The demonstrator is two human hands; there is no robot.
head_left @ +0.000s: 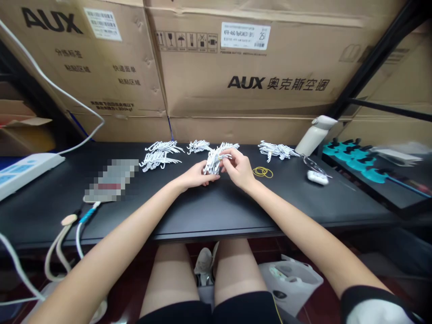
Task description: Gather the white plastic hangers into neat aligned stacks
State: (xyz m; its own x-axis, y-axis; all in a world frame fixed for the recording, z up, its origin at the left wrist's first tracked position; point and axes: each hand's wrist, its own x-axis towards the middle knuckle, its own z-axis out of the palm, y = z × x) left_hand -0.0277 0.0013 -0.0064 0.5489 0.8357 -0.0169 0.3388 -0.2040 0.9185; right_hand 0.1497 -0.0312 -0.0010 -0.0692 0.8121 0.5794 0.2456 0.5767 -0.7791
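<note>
A bundle of thin white hook-ended pieces [212, 162] is held above the black table in my left hand [195, 175], with the fingers wrapped round its underside. My right hand [239, 170] pinches at the bundle's right side, where a thin yellowish strand, apparently a rubber band, shows between the pieces. Just right of that hand, several yellow rubber bands [262, 172] lie loose on the table. Similar white bundles rest behind: a pair of piles [161, 155] to the left, a small pile [199, 146], one partly hidden pile [228, 146] behind my hands, and another [276, 150] to the right.
A phone with a blurred screen [111, 180] and cable lies left, near a white power strip [30, 168]. On the right are a white bottle [315, 135], glasses [313, 165], a white case [317, 177] and turquoise objects [357, 159]. Large cardboard boxes [270, 103] stand behind.
</note>
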